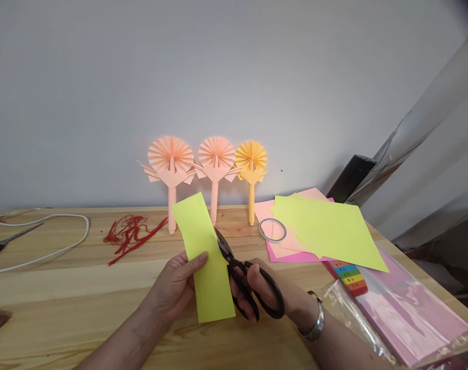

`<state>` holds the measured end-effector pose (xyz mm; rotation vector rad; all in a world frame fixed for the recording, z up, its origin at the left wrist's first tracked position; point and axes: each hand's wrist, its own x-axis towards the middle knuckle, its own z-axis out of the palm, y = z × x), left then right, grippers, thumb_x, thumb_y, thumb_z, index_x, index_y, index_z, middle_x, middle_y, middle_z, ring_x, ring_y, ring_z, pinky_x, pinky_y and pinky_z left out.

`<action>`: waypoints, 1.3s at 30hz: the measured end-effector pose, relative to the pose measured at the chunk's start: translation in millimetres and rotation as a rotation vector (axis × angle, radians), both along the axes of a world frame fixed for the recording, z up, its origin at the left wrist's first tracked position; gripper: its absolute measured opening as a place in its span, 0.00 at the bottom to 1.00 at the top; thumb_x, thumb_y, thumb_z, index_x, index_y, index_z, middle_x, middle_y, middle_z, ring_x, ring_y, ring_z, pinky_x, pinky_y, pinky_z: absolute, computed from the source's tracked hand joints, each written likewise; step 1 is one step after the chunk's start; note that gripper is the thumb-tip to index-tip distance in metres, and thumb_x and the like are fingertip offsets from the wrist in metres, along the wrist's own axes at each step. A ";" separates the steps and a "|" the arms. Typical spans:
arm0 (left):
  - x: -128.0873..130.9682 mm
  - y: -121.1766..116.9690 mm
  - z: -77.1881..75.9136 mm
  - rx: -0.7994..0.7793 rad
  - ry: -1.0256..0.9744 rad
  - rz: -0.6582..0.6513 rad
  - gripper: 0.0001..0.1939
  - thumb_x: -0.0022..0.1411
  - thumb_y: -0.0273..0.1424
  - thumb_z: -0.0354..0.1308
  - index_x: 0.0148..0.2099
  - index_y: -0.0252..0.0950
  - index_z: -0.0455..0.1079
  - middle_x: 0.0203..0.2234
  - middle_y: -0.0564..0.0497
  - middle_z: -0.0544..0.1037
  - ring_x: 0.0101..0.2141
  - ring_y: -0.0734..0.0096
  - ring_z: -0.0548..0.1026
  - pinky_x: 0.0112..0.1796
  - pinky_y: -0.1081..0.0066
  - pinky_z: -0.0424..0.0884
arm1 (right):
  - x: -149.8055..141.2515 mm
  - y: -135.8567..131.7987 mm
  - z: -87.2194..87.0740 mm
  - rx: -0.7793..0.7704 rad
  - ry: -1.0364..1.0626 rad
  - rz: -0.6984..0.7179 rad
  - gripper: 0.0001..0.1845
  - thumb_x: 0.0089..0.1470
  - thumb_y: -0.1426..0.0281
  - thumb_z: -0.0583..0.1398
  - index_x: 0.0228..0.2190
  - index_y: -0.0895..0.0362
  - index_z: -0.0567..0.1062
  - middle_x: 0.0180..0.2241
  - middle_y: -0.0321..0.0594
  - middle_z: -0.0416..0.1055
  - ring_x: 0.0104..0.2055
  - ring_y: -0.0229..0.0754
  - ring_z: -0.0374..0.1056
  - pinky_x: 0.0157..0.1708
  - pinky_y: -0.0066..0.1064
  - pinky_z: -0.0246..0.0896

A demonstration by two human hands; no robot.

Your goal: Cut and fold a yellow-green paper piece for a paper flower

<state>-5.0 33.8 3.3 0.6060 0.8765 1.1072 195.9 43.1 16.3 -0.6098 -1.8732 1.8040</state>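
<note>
A long yellow-green paper strip [213, 293] is pinched in my left hand [180, 280], the thumb lying on its front face. My right hand [263, 288] has its fingers through the black handles of a pair of scissors [239, 272]. The scissors' blades point up and to the left, along the right edge of the strip. Whether the blades touch the paper I cannot tell. Behind the strip, three folded paper fans lean against the wall: a peach fan [171, 177], a pink fan [215, 174] and an orange fan [251, 177].
Red threads [129, 236] lie left of the fans. A white cable [85, 231] loops near other scissors [10, 241] at the far left. On the right are yellow-green sheets [326, 226], a tape roll [272, 230] and a plastic paper packet [407, 313]. A black object [352, 177] leans behind.
</note>
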 end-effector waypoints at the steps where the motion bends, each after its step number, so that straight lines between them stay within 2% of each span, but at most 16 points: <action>1: -0.3 0.2 -0.6 0.000 -0.004 -0.001 0.09 0.50 0.30 0.64 0.34 0.30 0.77 0.27 0.41 0.82 0.26 0.60 0.78 0.31 0.63 0.74 | -0.6 -0.2 0.1 0.000 -0.001 -0.001 0.37 0.51 0.40 0.42 0.29 0.61 0.66 0.14 0.34 0.61 0.16 0.33 0.59 0.20 0.26 0.56; 13: -2.0 1.3 -2.8 -0.025 -0.040 -0.014 0.10 0.51 0.30 0.64 0.36 0.30 0.75 0.27 0.42 0.82 0.28 0.62 0.78 0.33 0.64 0.73 | -5.7 -5.4 8.8 0.051 -0.061 -0.050 0.37 0.53 0.41 0.39 0.17 0.58 0.63 0.13 0.36 0.61 0.18 0.35 0.60 0.21 0.26 0.57; 20: 0.1 1.3 -2.1 -0.046 -0.051 -0.006 0.10 0.50 0.29 0.65 0.35 0.30 0.75 0.29 0.42 0.82 0.27 0.63 0.78 0.34 0.64 0.74 | -7.5 -7.6 -0.2 0.054 -0.054 -0.083 0.36 0.57 0.45 0.38 0.16 0.59 0.63 0.12 0.36 0.60 0.16 0.32 0.58 0.19 0.25 0.55; 39: 1.1 0.8 -1.6 -0.033 -0.037 0.015 0.08 0.50 0.29 0.64 0.34 0.30 0.76 0.27 0.43 0.82 0.26 0.61 0.78 0.30 0.63 0.75 | -10.8 -9.7 -2.6 0.016 -0.024 -0.115 0.35 0.57 0.45 0.38 0.17 0.58 0.63 0.11 0.34 0.59 0.14 0.32 0.58 0.17 0.26 0.54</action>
